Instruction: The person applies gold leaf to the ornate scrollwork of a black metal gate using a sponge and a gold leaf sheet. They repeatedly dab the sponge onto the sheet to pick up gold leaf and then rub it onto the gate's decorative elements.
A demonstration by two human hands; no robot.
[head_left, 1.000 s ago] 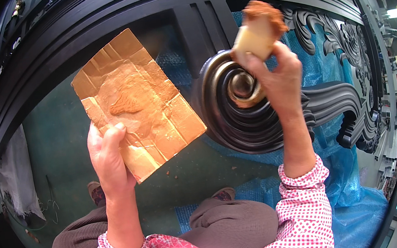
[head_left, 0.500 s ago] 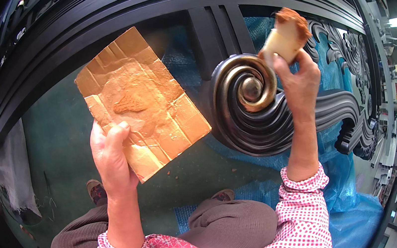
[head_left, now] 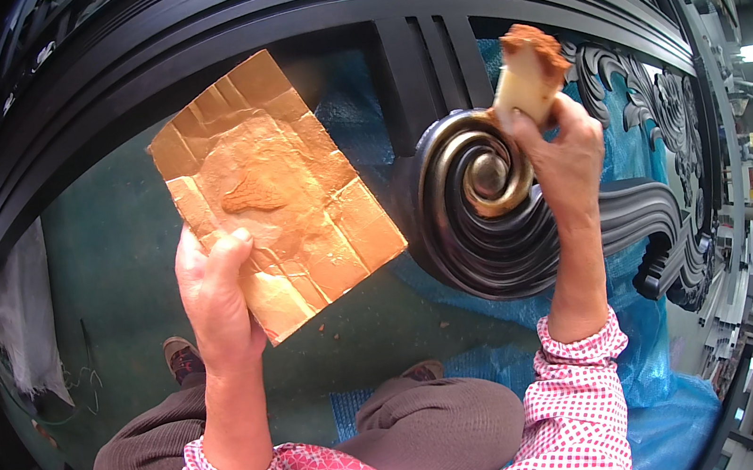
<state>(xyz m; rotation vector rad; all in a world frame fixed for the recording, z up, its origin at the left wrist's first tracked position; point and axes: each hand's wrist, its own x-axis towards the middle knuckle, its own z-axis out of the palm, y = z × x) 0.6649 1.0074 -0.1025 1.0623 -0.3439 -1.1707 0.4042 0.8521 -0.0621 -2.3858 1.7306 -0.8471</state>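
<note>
My left hand [head_left: 218,299] grips a flat piece of cardboard [head_left: 318,186] coated in gold paint, the thumb on top and the other fingers beneath. A thicker smear of copper-gold paint [head_left: 252,192] lies near its middle. In my right hand [head_left: 565,148] is a cream sponge [head_left: 527,77], pinched between thumb and fingers. Orange-brown paint stains its far end. The sponge's near end is at the upper right edge of a carved black scroll [head_left: 485,263]; whether it touches is hard to tell. Gold colours the scroll's inner spiral [head_left: 487,173], while its outer grooves are black.
A large black moulded frame [head_left: 180,42] arches across the far side, with carved leaf ornament [head_left: 663,102] at right. Blue bubble wrap [head_left: 644,352] covers part of the green floor [head_left: 115,269]. Pale sheeting [head_left: 20,310] hangs at left. My bent legs [head_left: 438,412] are below the cardboard.
My right hand and the sponge have shifted slightly left, nearer the scroll's top edge. The view has moved a little. My left hand still holds the cardboard in nearly the same place.
</note>
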